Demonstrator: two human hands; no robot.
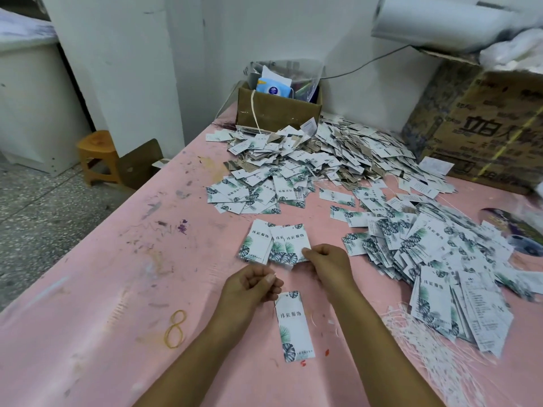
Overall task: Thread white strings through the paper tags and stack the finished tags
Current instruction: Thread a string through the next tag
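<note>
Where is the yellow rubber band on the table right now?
In the head view, the rubber band lies on the pink table at lower left, just left of the forearm of the left hand, which holds a tag.

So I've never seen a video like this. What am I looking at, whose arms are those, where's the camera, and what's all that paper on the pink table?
There is no machine here. These are a person's two bare arms, filmed by one wide-angle camera worn on their head, looking forward and down. The pink table is strewn with heaps of paper tags printed with green leaves. A bundle of white strings lies on the right. A cardboard box stands at the far end. The left hand pinches the top of a single tag. The right hand, fingers curled, sits at the corner of a small group of tags; what it pinches is too small to tell.
</note>
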